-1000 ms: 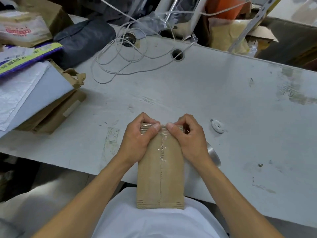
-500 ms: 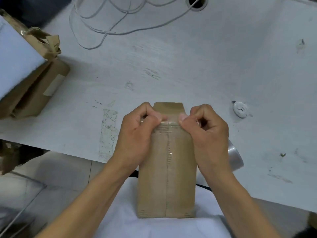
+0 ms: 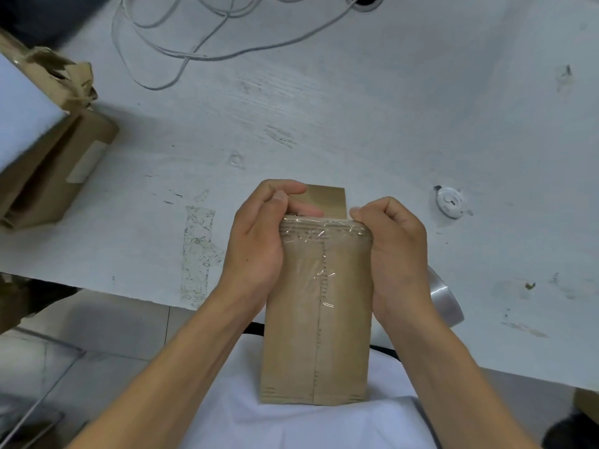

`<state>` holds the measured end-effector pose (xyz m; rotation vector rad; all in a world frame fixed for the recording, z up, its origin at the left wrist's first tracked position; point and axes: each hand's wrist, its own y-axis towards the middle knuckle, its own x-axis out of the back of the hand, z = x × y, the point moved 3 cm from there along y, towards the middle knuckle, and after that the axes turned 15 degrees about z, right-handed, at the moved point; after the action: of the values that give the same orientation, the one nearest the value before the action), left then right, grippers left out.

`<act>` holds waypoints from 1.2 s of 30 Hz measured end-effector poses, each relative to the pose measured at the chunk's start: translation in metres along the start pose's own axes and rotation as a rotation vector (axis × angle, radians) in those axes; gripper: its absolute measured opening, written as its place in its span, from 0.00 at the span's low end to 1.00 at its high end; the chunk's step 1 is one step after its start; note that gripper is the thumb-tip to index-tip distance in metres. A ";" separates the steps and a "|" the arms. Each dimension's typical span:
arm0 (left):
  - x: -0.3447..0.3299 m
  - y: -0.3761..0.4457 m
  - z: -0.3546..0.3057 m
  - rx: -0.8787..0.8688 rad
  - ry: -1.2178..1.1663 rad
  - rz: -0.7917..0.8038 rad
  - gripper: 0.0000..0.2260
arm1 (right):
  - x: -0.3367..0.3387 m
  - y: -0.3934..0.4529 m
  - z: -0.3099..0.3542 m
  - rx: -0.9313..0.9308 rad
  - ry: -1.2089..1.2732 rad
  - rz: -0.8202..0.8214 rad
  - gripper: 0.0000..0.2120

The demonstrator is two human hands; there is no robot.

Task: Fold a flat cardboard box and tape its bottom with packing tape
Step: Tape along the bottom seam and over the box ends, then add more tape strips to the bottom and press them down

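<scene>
A small brown cardboard box (image 3: 316,335) stands with its near end against my white shirt and its far end at the table's front edge. Clear packing tape (image 3: 319,234) runs along its centre seam and wraps over the far edge. My left hand (image 3: 259,241) grips the box's left side, thumb and fingers pinching at the far top corner. My right hand (image 3: 393,247) clasps the right side, its fingers curled over the taped far edge. A brown flap (image 3: 327,202) sticks out beyond the far edge. The roll of packing tape (image 3: 444,303) lies partly hidden behind my right wrist.
The worn white table (image 3: 356,124) carries a looped white cable (image 3: 194,43) at the back, a small white round object (image 3: 450,202) at the right, and a stack of cardboard and white sheets (image 3: 42,163) at the left edge. An old tape patch (image 3: 197,251) marks the front.
The view has tilted down and closer. The box rose and tipped, so the far flap now shows. My thumbs moved from the centre of the taped edge out toward its corners.
</scene>
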<state>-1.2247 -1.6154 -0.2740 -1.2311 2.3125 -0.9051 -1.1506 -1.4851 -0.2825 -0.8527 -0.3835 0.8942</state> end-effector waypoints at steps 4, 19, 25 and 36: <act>-0.003 -0.010 -0.005 -0.050 0.003 0.037 0.16 | 0.004 -0.007 0.006 -0.025 0.085 0.031 0.08; 0.000 0.005 0.000 -0.109 -0.011 0.049 0.11 | 0.045 -0.012 -0.003 0.240 -0.167 -0.120 0.09; 0.008 -0.004 0.003 -0.238 0.026 0.078 0.06 | 0.074 -0.060 -0.026 0.147 -0.441 0.159 0.17; 0.041 -0.065 -0.026 -0.473 -0.078 -0.423 0.06 | 0.041 -0.089 -0.008 0.210 -0.272 0.291 0.15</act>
<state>-1.2238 -1.6664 -0.2113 -1.9643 2.3180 -0.4159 -1.0754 -1.4858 -0.2197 -0.6015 -0.3981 1.3046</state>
